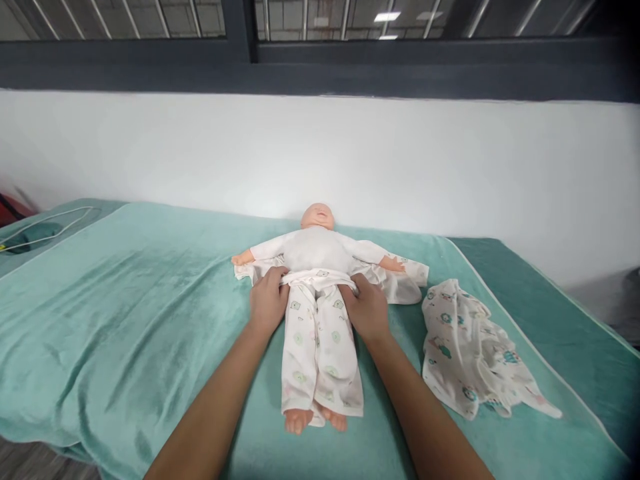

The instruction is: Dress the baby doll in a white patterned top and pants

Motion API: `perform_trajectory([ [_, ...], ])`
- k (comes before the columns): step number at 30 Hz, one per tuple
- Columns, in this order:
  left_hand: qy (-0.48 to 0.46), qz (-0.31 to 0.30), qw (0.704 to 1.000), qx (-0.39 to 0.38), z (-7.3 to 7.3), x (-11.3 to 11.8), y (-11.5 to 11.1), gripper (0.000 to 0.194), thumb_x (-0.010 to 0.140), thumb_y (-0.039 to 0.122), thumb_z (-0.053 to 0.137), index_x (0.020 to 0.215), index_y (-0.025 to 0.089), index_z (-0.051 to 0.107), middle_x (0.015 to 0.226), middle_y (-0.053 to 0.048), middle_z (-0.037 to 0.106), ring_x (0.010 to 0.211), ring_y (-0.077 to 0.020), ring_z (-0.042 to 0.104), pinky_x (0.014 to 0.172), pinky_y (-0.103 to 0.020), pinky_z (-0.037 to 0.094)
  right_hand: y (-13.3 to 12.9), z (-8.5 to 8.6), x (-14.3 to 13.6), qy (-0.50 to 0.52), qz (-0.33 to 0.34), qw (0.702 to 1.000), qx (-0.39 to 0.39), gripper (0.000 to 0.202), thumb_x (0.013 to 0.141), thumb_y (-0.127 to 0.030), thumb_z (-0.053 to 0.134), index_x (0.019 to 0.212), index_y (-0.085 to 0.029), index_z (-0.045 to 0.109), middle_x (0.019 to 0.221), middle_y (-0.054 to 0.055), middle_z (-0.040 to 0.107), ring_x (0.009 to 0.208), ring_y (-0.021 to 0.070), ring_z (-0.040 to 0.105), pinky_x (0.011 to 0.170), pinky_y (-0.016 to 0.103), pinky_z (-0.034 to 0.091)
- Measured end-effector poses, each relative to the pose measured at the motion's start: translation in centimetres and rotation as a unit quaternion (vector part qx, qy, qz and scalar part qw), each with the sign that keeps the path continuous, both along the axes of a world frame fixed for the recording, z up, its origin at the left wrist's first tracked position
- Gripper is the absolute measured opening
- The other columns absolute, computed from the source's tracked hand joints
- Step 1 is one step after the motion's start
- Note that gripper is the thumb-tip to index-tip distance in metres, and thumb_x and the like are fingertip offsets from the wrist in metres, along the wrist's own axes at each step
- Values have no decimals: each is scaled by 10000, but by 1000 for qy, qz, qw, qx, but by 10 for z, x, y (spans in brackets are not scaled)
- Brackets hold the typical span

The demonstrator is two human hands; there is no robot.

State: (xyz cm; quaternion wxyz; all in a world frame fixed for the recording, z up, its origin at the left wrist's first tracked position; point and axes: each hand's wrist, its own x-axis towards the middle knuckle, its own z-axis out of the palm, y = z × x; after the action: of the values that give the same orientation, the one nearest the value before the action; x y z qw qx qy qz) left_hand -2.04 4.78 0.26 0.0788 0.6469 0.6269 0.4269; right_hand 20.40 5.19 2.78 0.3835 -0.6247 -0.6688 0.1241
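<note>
A: Looking at the left edge and seeing what?

B: Seeing a red thing (9,210), partly cut off, and a thin white cord (59,235) looping over a dark green cover (540,293). Lower down, glimpsing a bit of floor (45,459). Then following a paler green sheet (125,300), wrinkled, towards the middle.

A: Finding the doll (315,248) where?

B: Finding the doll lying face up in the middle of the sheet, with the head near the wall (300,153), the arms spread wide and both feet showing below the hems of the printed trousers (299,353).

A: Doing what with the left hand (267,300)?

B: Gripping the trousers at the waistband (323,275), on the left side, just below the doll's white upper body.

A: And with the right hand (369,307)?

B: Gripping the same waistband at the opposite side, facing the left hand across the doll, hiding some fingertips in the fabric.

A: Noticing anything under the arms?

B: Noticing a printed shirt-like cloth (417,272), sticking out on both sides of the doll.

A: Going farther right?

B: Spotting a crumpled garment (467,350) lying on the sheet, well apart from the right hand, then meeting the dark green cover again.

A: And looking up?

B: Seeing the white wall running left to right, below a dark frame (320,77) and a barred window (330,23).
</note>
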Motion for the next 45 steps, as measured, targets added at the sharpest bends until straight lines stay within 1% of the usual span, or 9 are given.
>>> perform_trajectory([
  [5, -190, -128, 971, -74, 9, -12, 0, 83, 830, 215, 556, 910, 200, 574, 904, -11, 605, 859, -179, 564, 787, -300, 450, -3, 3, 19, 118, 134, 977, -117, 274, 842, -500, 614, 834, -228, 580, 759, -26, 570, 740, 182, 510, 681, 284, 386],
  [10, -273, -248, 918, -143, 9, -26, -13, 406, 771, 352, 739, 1110, 218, 559, 1082, -35, 562, 1019, -198, 539, 882, -307, 440, -16, 12, 36, 159, 248, 941, -169, 517, 728, -459, 783, 1140, -240, 559, 1042, 0, 611, 958, 206, 555, 835, 299, 438],
  [14, -278, -232, 924, -123, 4, -23, -19, 432, 731, 330, 785, 1076, 221, 549, 1269, -67, 514, 1124, -215, 520, 907, -303, 433, -19, 13, 32, 120, 210, 956, -163, 438, 680, -468, 803, 975, -228, 584, 906, -21, 600, 844, 191, 535, 747, 287, 416],
  [20, -267, -158, 944, -108, 1, -14, -21, 350, 731, 305, 765, 954, 210, 513, 966, -3, 584, 838, -146, 544, 703, -245, 418, -22, 5, 16, 54, 144, 985, -80, 226, 754, -399, 655, 702, -222, 525, 699, -23, 550, 705, 180, 492, 662, 291, 356],
  [26, -113, -72, 990, -44, -1, -5, -31, 190, 821, 308, 655, 969, 218, 576, 952, -21, 672, 894, -198, 624, 808, -314, 459, -28, -9, 4, -9, 71, 997, 26, 13, 746, -241, 518, 743, -235, 508, 722, 15, 573, 749, 220, 519, 688, 310, 350],
  [30, -80, -27, 996, -14, -5, 1, -32, 251, 838, 270, 611, 1082, 218, 582, 1009, -46, 701, 933, -230, 654, 811, -332, 466, -28, -12, -2, -41, 19, 997, 66, 64, 738, -187, 454, 768, -240, 474, 753, 25, 561, 727, 220, 505, 657, 309, 326],
  [37, -161, -137, 973, -98, 8, -5, -28, 194, 833, 380, 637, 865, 200, 576, 791, 22, 587, 744, -158, 520, 691, -268, 401, -26, -10, 7, 132, 103, 986, -18, 145, 745, -262, 513, 886, -231, 515, 880, 8, 602, 828, 206, 555, 757, 316, 423],
  [40, -199, -160, 959, -120, 10, -7, -39, 255, 849, 432, 627, 931, 198, 566, 790, 31, 535, 738, -145, 477, 698, -263, 391, -37, -4, 15, 161, 149, 974, -57, 240, 790, -377, 595, 971, -227, 548, 964, 16, 609, 871, 205, 558, 782, 319, 450],
  [45, -223, -205, 947, -107, 6, -8, -60, 439, 763, 395, 739, 1087, 209, 507, 1001, -7, 539, 900, -164, 504, 798, -270, 424, -60, 4, 22, 135, 184, 969, -94, 421, 722, -455, 743, 1015, -230, 541, 974, 8, 580, 883, 200, 541, 800, 314, 448],
])
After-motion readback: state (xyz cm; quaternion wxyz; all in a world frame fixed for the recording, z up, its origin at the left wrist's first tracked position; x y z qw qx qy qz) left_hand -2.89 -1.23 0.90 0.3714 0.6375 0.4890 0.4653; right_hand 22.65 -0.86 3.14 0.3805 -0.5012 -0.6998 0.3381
